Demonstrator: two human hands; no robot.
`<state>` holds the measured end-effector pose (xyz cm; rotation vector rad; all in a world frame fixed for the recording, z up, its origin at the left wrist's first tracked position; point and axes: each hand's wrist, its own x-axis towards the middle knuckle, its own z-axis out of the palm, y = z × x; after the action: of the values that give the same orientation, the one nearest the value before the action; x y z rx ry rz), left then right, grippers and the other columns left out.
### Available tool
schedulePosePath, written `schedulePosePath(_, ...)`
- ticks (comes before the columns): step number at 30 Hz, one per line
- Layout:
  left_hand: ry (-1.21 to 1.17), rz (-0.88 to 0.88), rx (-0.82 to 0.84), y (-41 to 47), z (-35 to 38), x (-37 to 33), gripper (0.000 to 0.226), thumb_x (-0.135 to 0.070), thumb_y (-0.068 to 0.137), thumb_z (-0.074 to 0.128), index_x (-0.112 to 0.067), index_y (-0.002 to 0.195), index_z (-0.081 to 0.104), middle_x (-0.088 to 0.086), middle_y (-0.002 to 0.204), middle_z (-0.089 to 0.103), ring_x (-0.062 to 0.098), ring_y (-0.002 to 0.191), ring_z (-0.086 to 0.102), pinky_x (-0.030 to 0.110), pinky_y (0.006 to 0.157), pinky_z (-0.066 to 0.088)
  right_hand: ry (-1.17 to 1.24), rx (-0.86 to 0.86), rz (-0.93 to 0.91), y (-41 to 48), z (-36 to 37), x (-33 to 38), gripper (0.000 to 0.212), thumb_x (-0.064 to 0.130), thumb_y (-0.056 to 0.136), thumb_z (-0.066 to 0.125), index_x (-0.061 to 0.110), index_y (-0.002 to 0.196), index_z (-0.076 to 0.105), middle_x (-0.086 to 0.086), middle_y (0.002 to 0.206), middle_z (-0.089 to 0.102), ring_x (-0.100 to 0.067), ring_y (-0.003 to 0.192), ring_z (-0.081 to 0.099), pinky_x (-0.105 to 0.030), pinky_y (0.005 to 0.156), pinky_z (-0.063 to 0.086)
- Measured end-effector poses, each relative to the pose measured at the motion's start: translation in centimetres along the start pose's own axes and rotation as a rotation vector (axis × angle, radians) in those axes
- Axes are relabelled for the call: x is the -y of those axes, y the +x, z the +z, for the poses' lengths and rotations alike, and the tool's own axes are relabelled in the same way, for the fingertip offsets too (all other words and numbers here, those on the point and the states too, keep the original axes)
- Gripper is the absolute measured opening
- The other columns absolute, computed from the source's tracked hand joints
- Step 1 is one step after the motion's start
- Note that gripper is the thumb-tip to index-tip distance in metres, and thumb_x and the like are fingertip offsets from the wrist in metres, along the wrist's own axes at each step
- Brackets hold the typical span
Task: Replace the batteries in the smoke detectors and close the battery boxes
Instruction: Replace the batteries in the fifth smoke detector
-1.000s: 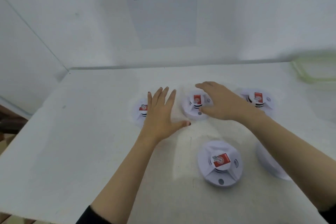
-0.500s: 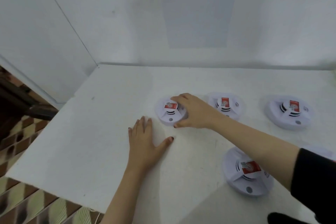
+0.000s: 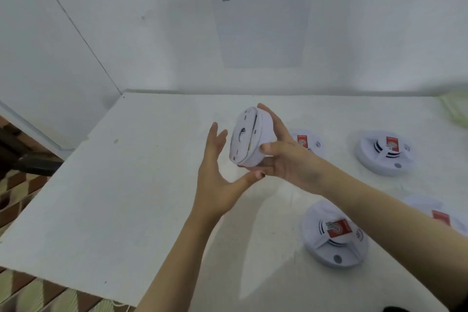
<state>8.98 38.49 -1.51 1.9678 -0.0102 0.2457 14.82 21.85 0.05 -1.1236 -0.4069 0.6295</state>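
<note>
Detector [image 3: 249, 138] lifted off the table [image 3: 126, 185], right fingers [image 3: 269, 147] gripping its rim, left fingers [image 3: 215, 134] relaxed.

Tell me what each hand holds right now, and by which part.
The right hand grips a white smoke detector by its rim, thumb on the near edge, fingers over the far edge. The left hand, open beside it, holds nothing.

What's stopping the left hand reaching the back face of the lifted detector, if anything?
Likely nothing, so yes. The right hand holds the detector on edge off the table, back face turned toward the open left hand, with only air between. The right hand's grip sits on the rim and far side.
</note>
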Motion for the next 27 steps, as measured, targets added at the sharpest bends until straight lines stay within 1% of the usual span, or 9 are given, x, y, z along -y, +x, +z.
schedulePosePath(3,-0.073,0.071,0.018,0.4,0.8,-0.9,0.107,-0.039,0.061,0.087,-0.028,0.148,0.026,-0.018,0.134,0.05,-0.007,0.125,0.048,0.005,0.092,0.04,-0.125,-0.026,-0.05,-1.5,-0.1,0.4,0.082,0.019,0.074,0.067,0.054,0.136,0.026,0.012,0.121,0.062,-0.028,0.099,0.061,-0.026,0.076,0.05)
schedulePosePath(7,-0.109,0.115,0.085,0.2,1.2,-1.3,0.11,-0.022,0.057,0.09,-0.026,0.147,0.027,-0.009,0.132,0.054,0.001,0.122,0.052,0.01,0.093,0.043,-0.192,-0.044,-0.086,-3.5,-0.8,1.3,0.077,0.011,0.081,0.063,0.047,0.139,0.027,0.006,0.123,0.062,-0.026,0.114,0.059,-0.035,0.087,0.05)
schedulePosePath(9,-0.096,0.148,0.136,0.2,1.3,-1.5,0.11,-0.015,0.056,0.088,-0.025,0.147,0.027,-0.009,0.131,0.054,0.001,0.122,0.052,0.009,0.092,0.043,-0.199,-0.085,-0.092,-4.3,-1.1,1.6,0.071,0.013,0.082,0.061,0.046,0.137,0.03,0.006,0.125,0.06,-0.021,0.116,0.058,-0.035,0.09,0.05)
schedulePosePath(13,-0.072,0.156,0.217,0.2,1.6,-2.0,0.109,-0.024,0.055,0.089,-0.04,0.143,0.027,-0.022,0.143,0.042,-0.004,0.13,0.044,0.013,0.1,0.042,-0.268,-0.158,-0.127,-5.6,-1.5,1.7,0.079,0.02,0.072,0.071,0.046,0.137,0.034,-0.003,0.128,0.057,-0.022,0.117,0.057,-0.034,0.093,0.049)
schedulePosePath(15,-0.116,0.134,0.235,0.3,1.7,-2.1,0.105,-0.034,0.055,0.088,-0.041,0.142,0.029,-0.017,0.146,0.042,-0.001,0.131,0.045,0.019,0.104,0.043,-0.244,-0.186,-0.154,-6.3,-1.8,1.9,0.081,0.018,0.067,0.074,0.046,0.135,0.038,-0.001,0.125,0.058,-0.021,0.114,0.058,-0.03,0.087,0.051)
schedulePosePath(18,-0.169,0.12,0.29,0.3,1.9,-2.2,0.098,-0.034,0.061,0.082,-0.029,0.146,0.032,-0.005,0.141,0.052,0.008,0.128,0.052,0.029,0.105,0.045,-0.271,-0.243,-0.197,-7.4,-1.7,2.0,0.081,0.014,0.064,0.077,0.044,0.132,0.043,0.003,0.124,0.056,-0.017,0.112,0.059,-0.027,0.082,0.052)
schedulePosePath(21,-0.112,0.145,0.345,0.1,3.0,-2.7,0.102,-0.031,0.057,0.09,-0.032,0.142,0.035,-0.014,0.14,0.051,0.002,0.129,0.049,0.02,0.101,0.045,-0.329,-0.314,-0.223,-8.2,-1.3,1.7,0.076,0.005,0.066,0.076,0.036,0.13,0.049,0.003,0.126,0.055,-0.014,0.112,0.058,-0.027,0.083,0.053)
schedulePosePath(24,-0.12,0.137,0.335,-0.3,4.3,-3.3,0.104,-0.022,0.048,0.095,-0.043,0.132,0.038,-0.022,0.133,0.054,-0.003,0.124,0.051,0.015,0.096,0.046,-0.384,-0.353,-0.22,-9.0,-0.7,1.6,0.069,0.006,0.068,0.074,0.029,0.128,0.052,0.002,0.124,0.058,-0.013,0.113,0.058,-0.026,0.084,0.053)
schedulePosePath(27,-0.133,0.154,0.314,-0.6,4.8,-3.4,0.094,-0.007,0.049,0.094,-0.04,0.123,0.048,-0.028,0.119,0.061,-0.003,0.115,0.058,0.012,0.086,0.049,-0.525,-0.378,-0.157,-9.8,-0.9,1.9,0.066,0.009,0.068,0.08,0.032,0.125,0.055,0.011,0.121,0.06,-0.009,0.112,0.059,-0.03,0.087,0.054)
